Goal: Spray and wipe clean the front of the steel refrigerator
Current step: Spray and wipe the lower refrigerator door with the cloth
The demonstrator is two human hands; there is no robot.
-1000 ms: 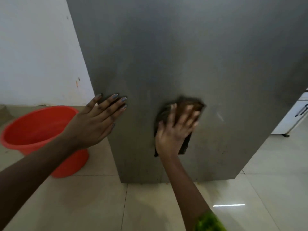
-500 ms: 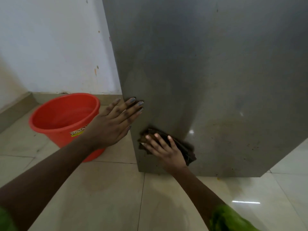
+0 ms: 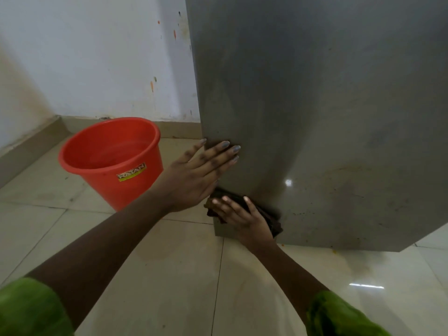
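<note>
Steel refrigerator (image 3: 315,117) front, lower left corner. Right hand (image 3: 242,219) lies flat, fingers straight and spread, pressing the dark cloth (image 3: 274,223) against the panel just above the bottom edge. A second ago the cloth was higher, mid-panel; it has since dropped and moved left. Left hand (image 3: 196,175) is flat with fingers extended, holding nothing, braced on the refrigerator's left edge directly above the cloth, closer to it than before. Red bucket (image 3: 114,161) stands on the tiled floor (image 3: 169,275) to the left.

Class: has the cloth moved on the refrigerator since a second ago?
Yes. The cloth under the right hand has slid down and left, to the bottom left corner of the refrigerator.
</note>
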